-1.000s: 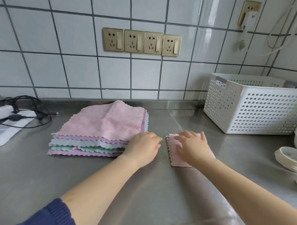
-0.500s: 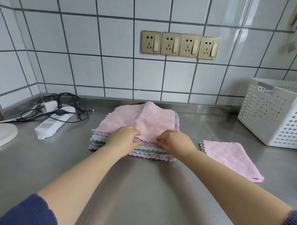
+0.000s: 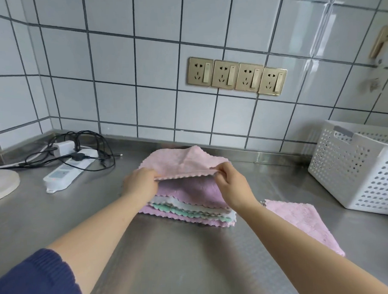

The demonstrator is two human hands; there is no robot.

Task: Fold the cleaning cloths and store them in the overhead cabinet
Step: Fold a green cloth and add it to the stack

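A stack of cleaning cloths [image 3: 191, 200] in purple, white and green lies on the steel counter [image 3: 171, 259] near the wall. The top pink cloth [image 3: 180, 162] is lifted off the stack by its near edge. My left hand [image 3: 141, 182] pinches its near left corner and my right hand [image 3: 231, 180] pinches its near right corner. A folded pink cloth [image 3: 303, 222] lies flat on the counter to the right of the stack, partly behind my right forearm. No cabinet is in view.
A white perforated basket [image 3: 356, 171] stands at the right. A white power strip [image 3: 65, 172] with tangled black cables [image 3: 88, 147] lies at the back left. A round pale board [image 3: 1, 184] sits at the far left. Four wall sockets [image 3: 236, 76] are above.
My hands left the folded pink cloth, moved left to the stack and took hold of the top pink cloth, whose near edge is now raised. The view shifted left.
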